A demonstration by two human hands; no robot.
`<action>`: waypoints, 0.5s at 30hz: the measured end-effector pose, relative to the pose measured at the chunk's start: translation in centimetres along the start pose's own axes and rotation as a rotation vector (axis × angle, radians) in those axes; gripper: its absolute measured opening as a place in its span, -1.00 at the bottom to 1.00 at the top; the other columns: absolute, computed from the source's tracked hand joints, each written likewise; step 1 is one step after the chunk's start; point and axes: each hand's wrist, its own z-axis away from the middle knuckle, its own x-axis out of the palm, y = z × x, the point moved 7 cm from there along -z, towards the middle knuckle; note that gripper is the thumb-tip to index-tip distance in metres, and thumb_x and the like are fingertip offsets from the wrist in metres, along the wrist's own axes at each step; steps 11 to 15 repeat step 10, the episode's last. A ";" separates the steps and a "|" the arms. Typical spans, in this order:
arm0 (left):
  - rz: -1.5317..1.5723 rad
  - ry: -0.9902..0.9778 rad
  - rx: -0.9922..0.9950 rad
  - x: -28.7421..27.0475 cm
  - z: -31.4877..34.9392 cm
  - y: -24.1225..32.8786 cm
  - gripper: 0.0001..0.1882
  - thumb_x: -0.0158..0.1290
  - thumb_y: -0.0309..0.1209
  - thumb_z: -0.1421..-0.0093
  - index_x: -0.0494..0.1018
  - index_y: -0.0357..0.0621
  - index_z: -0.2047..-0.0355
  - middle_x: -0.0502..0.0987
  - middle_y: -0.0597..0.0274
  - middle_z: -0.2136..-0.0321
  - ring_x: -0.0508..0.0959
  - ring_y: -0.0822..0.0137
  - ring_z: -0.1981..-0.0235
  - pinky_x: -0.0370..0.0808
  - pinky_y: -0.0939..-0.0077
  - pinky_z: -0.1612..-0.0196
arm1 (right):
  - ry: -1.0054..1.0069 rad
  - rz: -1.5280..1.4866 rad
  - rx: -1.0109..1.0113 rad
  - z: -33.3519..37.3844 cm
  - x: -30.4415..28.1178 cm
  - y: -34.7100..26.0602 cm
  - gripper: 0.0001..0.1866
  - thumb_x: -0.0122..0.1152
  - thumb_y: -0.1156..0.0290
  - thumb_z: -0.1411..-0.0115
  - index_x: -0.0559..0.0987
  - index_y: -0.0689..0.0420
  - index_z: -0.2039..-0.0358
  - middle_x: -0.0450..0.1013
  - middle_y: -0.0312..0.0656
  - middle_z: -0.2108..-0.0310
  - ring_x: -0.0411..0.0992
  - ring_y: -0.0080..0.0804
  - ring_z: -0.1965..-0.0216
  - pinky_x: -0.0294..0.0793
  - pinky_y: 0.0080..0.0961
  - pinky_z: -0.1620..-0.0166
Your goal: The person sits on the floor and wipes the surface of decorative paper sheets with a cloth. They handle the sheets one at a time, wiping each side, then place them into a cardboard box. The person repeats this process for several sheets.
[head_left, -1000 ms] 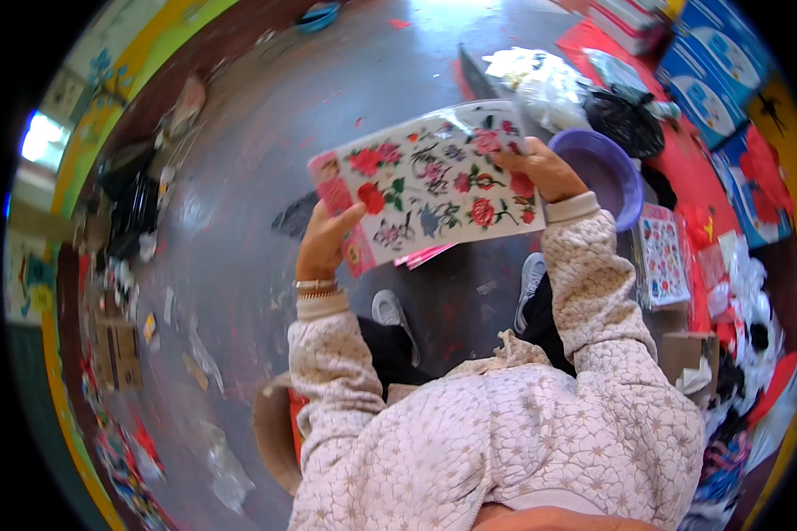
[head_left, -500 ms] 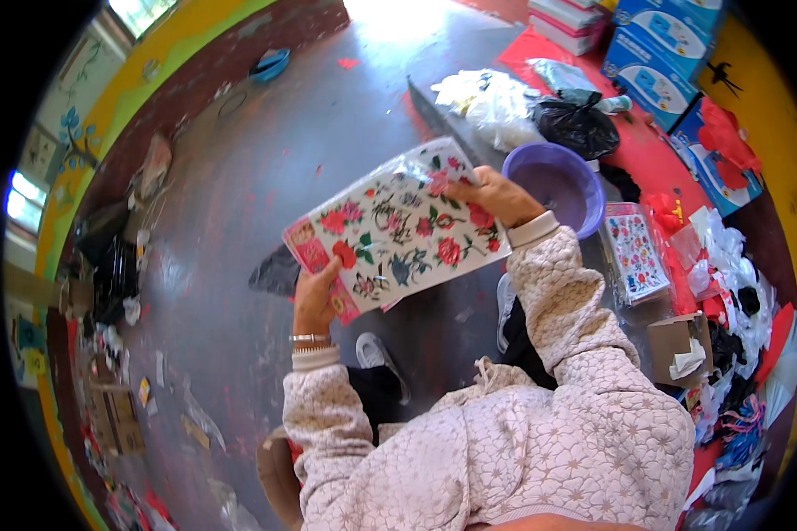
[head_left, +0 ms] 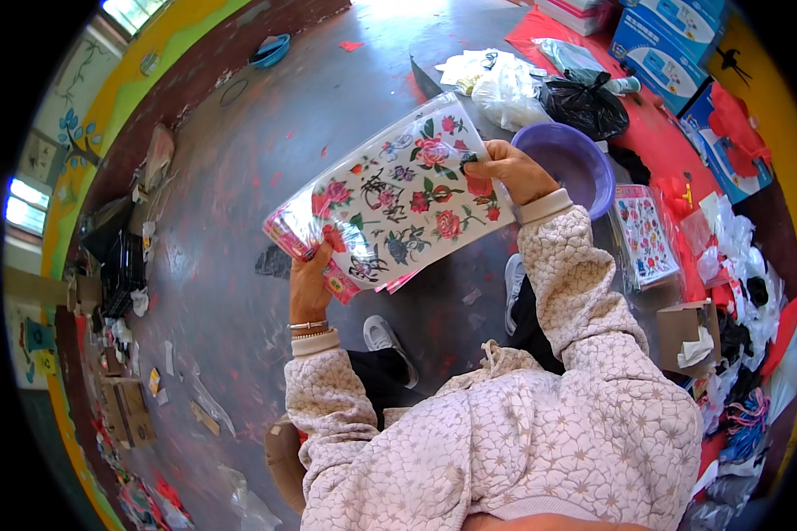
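Note:
A stack of flower sticker sheets in shiny clear plastic, printed with red and pink roses, is held up over the floor, tilted with its right end higher. My left hand grips the pink-headed left end, thumb on top. At the other end, my right hand pinches the right edge with its thumb over the front. Pink edges of sheets underneath poke out below the top one. The fingers behind the stack are hidden. Beyond my right forearm lies a second pile of similar sheets.
A purple basin stands beside my right hand. Behind it are white plastic bags and a black bag. An open cardboard box, plastic scraps and blue boxes line the right side. Litter and cartons lie along the left wall.
The stack has tipped and shifted slightly left at its left end, and more pink edges show beneath it. Both hands keep their hold; my right hand has moved a little up and right.

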 end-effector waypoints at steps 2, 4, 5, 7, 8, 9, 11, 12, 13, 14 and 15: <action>-0.001 -0.039 0.031 0.6 0.2 0.5 -0.72 -0.06 -0.62 -0.13 0.38 -0.13 0.14 0.46 0.27 0.21 0.48 0.41 0.22 0.47 0.46 0.18 | 0.035 -0.047 -0.010 -0.1 -0.2 0.1 -0.82 0.16 0.43 -0.05 0.52 0.24 0.34 0.49 -0.25 0.43 0.40 -0.62 0.49 0.39 -0.67 0.38; 0.001 -0.035 0.029 0.4 0.2 0.3 -0.74 -0.06 -0.60 -0.13 0.38 -0.13 0.15 0.47 0.28 0.22 0.48 0.42 0.24 0.47 0.47 0.18 | 0.057 -0.045 0.001 -0.2 0.2 0.2 -0.82 0.14 0.43 -0.06 0.52 0.24 0.32 0.49 -0.24 0.41 0.41 -0.61 0.46 0.40 -0.65 0.35; 0.003 -0.031 0.029 0.2 0.2 0.3 -0.74 -0.06 -0.60 -0.13 0.38 -0.13 0.15 0.47 0.29 0.23 0.48 0.43 0.24 0.47 0.47 0.18 | 0.067 -0.023 0.011 -0.2 0.5 0.1 -0.80 0.14 0.43 -0.06 0.51 0.25 0.30 0.49 -0.23 0.38 0.42 -0.59 0.44 0.41 -0.62 0.32; -0.032 -0.072 -0.015 0.2 -0.2 -0.2 -0.77 -0.03 -0.55 -0.14 0.39 -0.15 0.17 0.49 0.31 0.26 0.49 0.44 0.27 0.47 0.49 0.21 | 0.088 0.028 0.044 0.1 1.0 0.2 -0.76 0.12 0.44 -0.08 0.50 0.26 0.24 0.49 -0.21 0.34 0.44 -0.56 0.39 0.44 -0.57 0.26; -0.018 -0.110 -0.029 0.3 -0.2 -0.5 -0.78 -0.03 -0.53 -0.14 0.40 -0.15 0.17 0.49 0.31 0.27 0.49 0.45 0.27 0.47 0.50 0.21 | 0.105 0.039 0.029 0.0 0.8 0.2 -0.77 0.12 0.43 -0.08 0.50 0.25 0.25 0.50 -0.21 0.35 0.45 -0.58 0.39 0.45 -0.60 0.26; -0.006 -0.145 -0.044 0.3 -0.2 -0.6 -0.78 -0.02 -0.52 -0.14 0.40 -0.16 0.17 0.50 0.31 0.27 0.50 0.45 0.28 0.47 0.50 0.22 | 0.120 0.047 0.014 -0.4 0.3 0.2 -0.77 0.12 0.42 -0.09 0.49 0.25 0.25 0.50 -0.20 0.37 0.46 -0.59 0.38 0.45 -0.63 0.26; -0.006 -0.155 -0.035 0.2 -0.2 -0.6 -0.78 -0.02 -0.49 -0.14 0.40 -0.16 0.17 0.49 0.31 0.26 0.50 0.45 0.27 0.48 0.51 0.22 | 0.134 0.054 0.000 -0.8 -0.4 0.2 -0.78 0.11 0.41 -0.10 0.49 0.24 0.26 0.50 -0.19 0.38 0.46 -0.60 0.38 0.46 -0.65 0.27; -0.006 -0.155 -0.035 0.2 -0.2 -0.6 -0.78 -0.02 -0.49 -0.14 0.40 -0.16 0.17 0.49 0.31 0.26 0.50 0.45 0.27 0.48 0.51 0.22 | 0.134 0.054 0.000 -0.8 -0.4 0.2 -0.78 0.11 0.41 -0.10 0.49 0.24 0.26 0.50 -0.19 0.38 0.46 -0.60 0.38 0.46 -0.65 0.27; -0.006 -0.155 -0.035 0.2 -0.2 -0.6 -0.78 -0.02 -0.49 -0.14 0.40 -0.16 0.17 0.49 0.31 0.26 0.50 0.45 0.27 0.48 0.51 0.22 | 0.134 0.054 0.000 -0.8 -0.4 0.2 -0.78 0.11 0.41 -0.10 0.49 0.24 0.26 0.50 -0.19 0.38 0.46 -0.60 0.38 0.46 -0.65 0.27; -0.006 -0.155 -0.035 0.2 -0.2 -0.6 -0.78 -0.02 -0.49 -0.14 0.40 -0.16 0.17 0.49 0.31 0.26 0.50 0.45 0.27 0.48 0.51 0.22 | 0.134 0.054 0.000 -0.8 -0.4 0.2 -0.78 0.11 0.41 -0.10 0.49 0.24 0.26 0.50 -0.19 0.38 0.46 -0.60 0.38 0.46 -0.65 0.27; -0.006 -0.155 -0.035 0.2 -0.2 -0.6 -0.78 -0.02 -0.49 -0.14 0.40 -0.16 0.17 0.49 0.31 0.26 0.50 0.45 0.27 0.48 0.51 0.22 | 0.134 0.054 0.000 -0.8 -0.4 0.2 -0.78 0.11 0.41 -0.10 0.49 0.24 0.26 0.50 -0.19 0.38 0.46 -0.60 0.38 0.46 -0.65 0.27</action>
